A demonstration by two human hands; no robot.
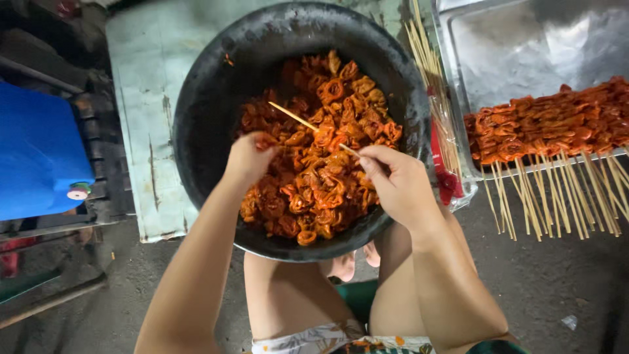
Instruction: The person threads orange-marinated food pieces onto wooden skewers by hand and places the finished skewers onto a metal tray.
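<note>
Nearest the camera are the person's bare knees and patterned shorts, with the wide black round basin (216, 98) resting just above them. The right hand (396, 187) sits over the basin's near right side, its fingers pinched together on the butt of a thin pale bamboo skewer (308, 124) that slants up and left across the heap. The left hand (249, 157) is over the left part of the heap, fingers closed on a curled orange-red marinated meat piece (265, 141) just below the skewer's shaft, not yet on its tip as far as can be seen.

The pile of glossy orange-red marinated meat pieces (321, 183) fills the basin's middle and right. Judging from this, threading goes best if the right hand holds the stick steady and low while the left folds the slippery piece and pushes it onto the point through its thickest part, fingertips kept off the line of the tip.

Beyond the basin's right rim lies a bundle of bare bamboo sticks in a clear wrapper (432, 85). Farther right, a shiny metal tray (511, 46) carries a row of finished skewers of orange-red meat (550, 124), their stick ends hanging over the tray's near edge. A blue plastic sheet (33, 151) lies at far left
</note>
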